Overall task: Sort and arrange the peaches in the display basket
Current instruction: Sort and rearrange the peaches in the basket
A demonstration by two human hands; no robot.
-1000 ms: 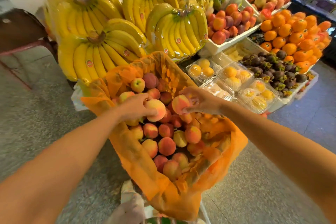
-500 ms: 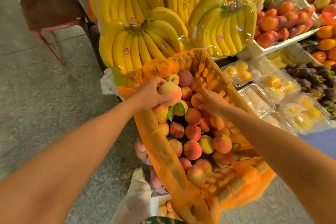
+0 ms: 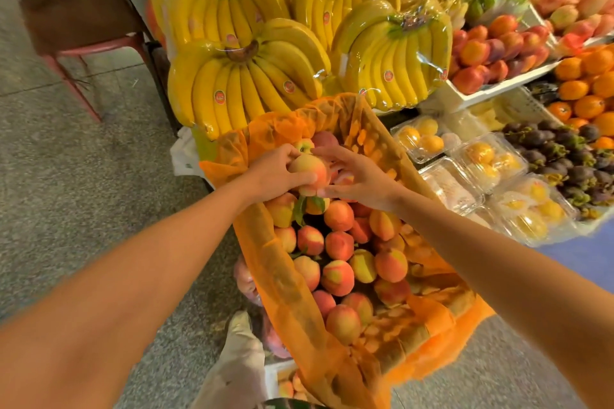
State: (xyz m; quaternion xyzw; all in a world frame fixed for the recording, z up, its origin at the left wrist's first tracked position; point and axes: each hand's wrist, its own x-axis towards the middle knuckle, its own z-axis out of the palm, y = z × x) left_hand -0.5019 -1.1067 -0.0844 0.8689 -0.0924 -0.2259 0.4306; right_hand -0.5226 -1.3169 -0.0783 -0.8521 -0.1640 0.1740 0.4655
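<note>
Your left hand grips a peach atop the pile at the far end of the orange-lined basket, right hand spread against it; likely soft, bruisable, so cup its middle, no squeezing.

Warm light, glare on wrapped bananas; edges bowed, perhaps slightly soft.

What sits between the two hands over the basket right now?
One peach: the left hand grips it and the right hand touches its other side, seen in the head view.
</note>
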